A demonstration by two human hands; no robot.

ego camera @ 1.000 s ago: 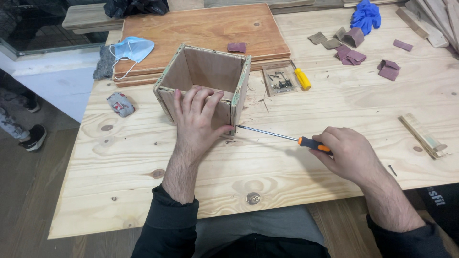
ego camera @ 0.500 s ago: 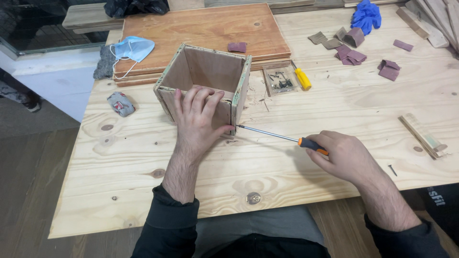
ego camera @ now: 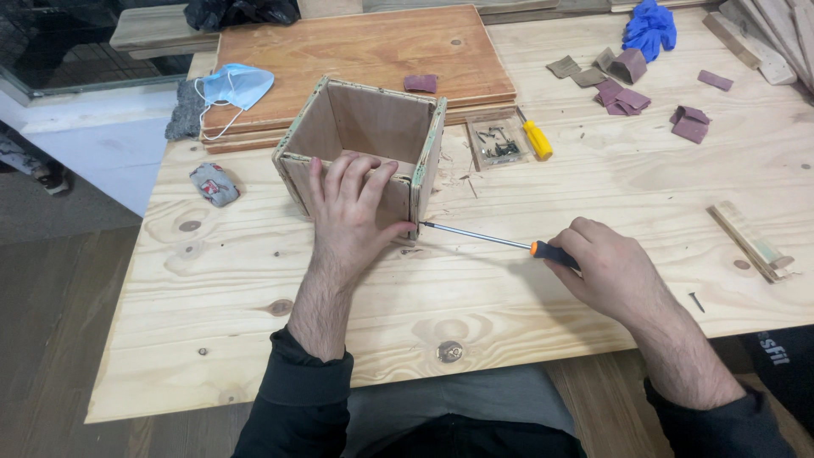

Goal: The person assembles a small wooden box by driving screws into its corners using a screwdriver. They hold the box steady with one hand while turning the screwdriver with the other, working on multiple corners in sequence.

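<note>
Screwdriver (ego camera: 500, 242): orange-handled, lies nearly flat over the pine table (ego camera: 526, 195), tip at the lower right corner of the plywood box (ego camera: 365, 148).
Right hand (ego camera: 606, 271): fingers closed around the handle.
Left hand (ego camera: 352, 212): flat and spread against the box's near wall, gripping nothing.
Nearby: screw tray (ego camera: 498, 140), blue face mask (ego camera: 237, 86).

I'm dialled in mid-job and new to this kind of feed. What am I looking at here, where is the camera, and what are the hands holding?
There is no machine: these are a person's two bare hands, filmed from a camera on their head looking down at a pale wooden table. The left hand presses flat on the near wall of an open plywood box. The right hand grips an orange-handled screwdriver, its tip at the box's lower near corner. Farther back lie a small tray of screws, a yellow screwdriver, a blue face mask and sandpaper scraps.
</note>
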